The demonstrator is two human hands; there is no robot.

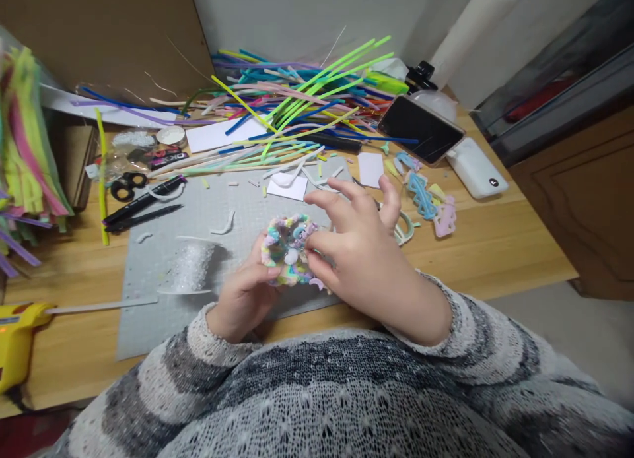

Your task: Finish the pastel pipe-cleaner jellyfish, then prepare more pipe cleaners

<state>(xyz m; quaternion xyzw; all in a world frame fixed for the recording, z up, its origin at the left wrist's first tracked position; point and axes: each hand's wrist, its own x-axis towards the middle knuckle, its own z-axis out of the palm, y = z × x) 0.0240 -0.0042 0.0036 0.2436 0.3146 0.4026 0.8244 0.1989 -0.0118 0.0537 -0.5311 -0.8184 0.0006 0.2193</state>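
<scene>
A small fuzzy pastel pipe-cleaner craft (282, 273), hollow with a fluffy rim, is held over the mat's near edge. My left hand (250, 286) grips it from the left, thumb along its near side. Over its right side, my right hand (354, 237) pinches thumb and forefinger at the inside, the other fingers raised and spread. What sits in that pinch is hidden by the fingers. Inside the craft I see a whitish round piece and bluish bits. Left of my left hand stands a spool of clear beaded string (191, 266).
A grey cutting mat (143, 326) covers the table's middle. Many pipe cleaners (307, 108) are heaped at the back. A yellow glue gun (20, 339) lies at left, scissors (127, 186) and pens (143, 204) behind the spool. A phone (421, 129), white power bank (478, 167) and pastel pieces (421, 194) are at right.
</scene>
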